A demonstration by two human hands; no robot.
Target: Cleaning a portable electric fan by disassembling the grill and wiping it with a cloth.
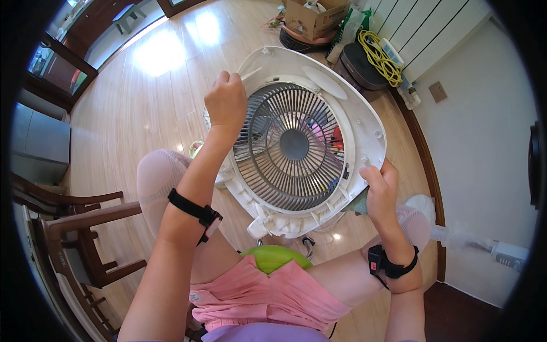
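Note:
A white plastic fan housing panel (pixel 367 115) with a round dark grille (pixel 294 144) is held up in front of me, its ribbed and pegged side facing me. My left hand (pixel 226 100) is closed around the panel's upper left edge, its fingers mostly hidden. At the lower right edge my right hand (pixel 380 188) pinches the rim between thumb and fingers. Through the grille, colourful items show, too broken up by the slats to name. Below the panel, a green rounded seat (pixel 275 258) shows between my legs.
Wooden chairs (pixel 94 213) stand at the left. At the top right are a cardboard box (pixel 316 21), a dark lidded bin (pixel 363 64) and a coiled yellow cable (pixel 380 57) by the wall. A plastic-wrapped white object (pixel 508 255) lies at the right.

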